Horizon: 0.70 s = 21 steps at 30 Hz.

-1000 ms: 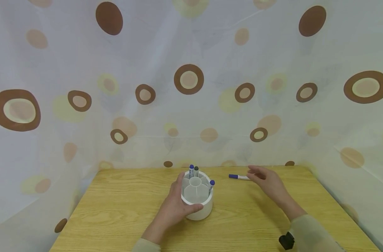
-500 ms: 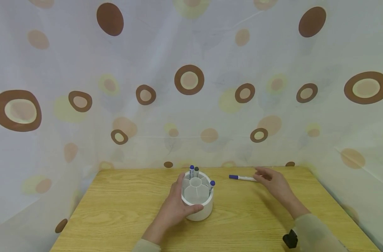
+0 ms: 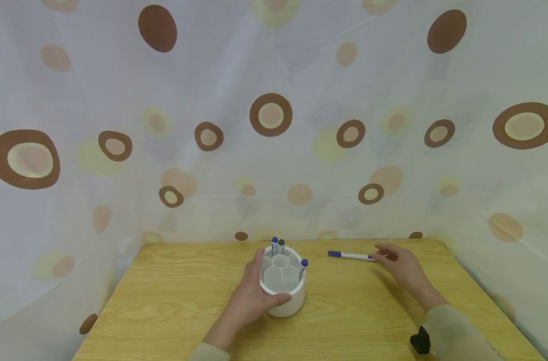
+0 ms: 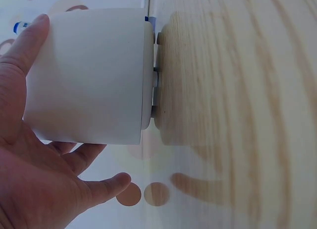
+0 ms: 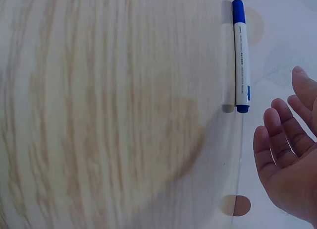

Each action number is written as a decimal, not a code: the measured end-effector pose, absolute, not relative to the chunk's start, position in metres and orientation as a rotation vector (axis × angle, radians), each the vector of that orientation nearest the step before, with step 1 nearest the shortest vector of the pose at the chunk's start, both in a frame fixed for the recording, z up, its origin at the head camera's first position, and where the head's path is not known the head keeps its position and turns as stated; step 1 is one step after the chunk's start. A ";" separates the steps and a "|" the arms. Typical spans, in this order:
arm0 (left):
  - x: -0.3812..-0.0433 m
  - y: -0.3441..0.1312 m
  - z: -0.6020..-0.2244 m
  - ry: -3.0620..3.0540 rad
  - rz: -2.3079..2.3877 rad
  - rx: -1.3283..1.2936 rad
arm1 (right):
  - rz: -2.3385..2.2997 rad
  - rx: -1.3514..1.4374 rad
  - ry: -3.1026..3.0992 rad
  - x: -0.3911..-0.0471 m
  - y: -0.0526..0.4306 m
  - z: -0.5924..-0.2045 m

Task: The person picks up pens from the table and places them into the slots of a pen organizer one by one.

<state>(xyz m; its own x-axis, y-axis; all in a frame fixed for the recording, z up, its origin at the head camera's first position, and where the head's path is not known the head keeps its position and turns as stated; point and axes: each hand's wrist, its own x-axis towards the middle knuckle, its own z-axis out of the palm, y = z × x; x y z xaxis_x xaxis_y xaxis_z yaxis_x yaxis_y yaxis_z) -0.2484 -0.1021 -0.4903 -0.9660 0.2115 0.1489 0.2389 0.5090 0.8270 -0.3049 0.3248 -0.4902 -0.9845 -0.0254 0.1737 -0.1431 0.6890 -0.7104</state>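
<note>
My left hand (image 3: 248, 297) grips a round white pen organizer (image 3: 286, 307) from its left side, thumb across the front of the rim. Seen from the left wrist, the thumb and fingers of that hand (image 4: 42, 184) spread around the smooth wall of the organizer (image 4: 89, 78). Three capped markers stand in its compartments: a blue one (image 3: 275, 245) and a dark one (image 3: 281, 245) at the back, another blue one (image 3: 303, 265) at the right. Beyond the organizer's right side lies a blue-capped white marker (image 3: 352, 255). Just off its right end, my right hand (image 5: 292, 144) holds nothing, fingers loosely bent.
The organizer stands on short feet (image 4: 157, 79) on a wood-grain table (image 3: 179, 301). A white curtain with brown and beige circles (image 3: 274, 165) rises behind the table and along both sides. A small black object (image 3: 420, 341) sits by the right sleeve.
My right hand has drawn back to the right along the lying marker, baring more of its white barrel. The marker stays in place, and my left hand keeps its hold on the organizer.
</note>
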 end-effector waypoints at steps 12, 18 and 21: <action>-0.249 -0.102 -0.491 -2.711 -1.497 -0.390 | 1.163 0.106 -2.786 -0.313 0.335 -0.502; -0.249 -0.102 -0.492 -2.713 -1.492 -0.394 | 1.182 0.098 -2.814 -0.315 0.338 -0.505; -0.249 -0.102 -0.492 -2.712 -1.491 -0.395 | 1.177 0.092 -2.827 -0.317 0.339 -0.506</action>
<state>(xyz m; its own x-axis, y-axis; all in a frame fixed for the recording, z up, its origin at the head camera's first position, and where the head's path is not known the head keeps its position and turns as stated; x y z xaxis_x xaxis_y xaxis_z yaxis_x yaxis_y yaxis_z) -0.2495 -0.1019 -0.4916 -0.9676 0.2099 0.1400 0.2307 0.5110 0.8280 -0.3167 0.3390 -0.5063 -0.9952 -0.0253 0.0950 -0.0852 0.7035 -0.7055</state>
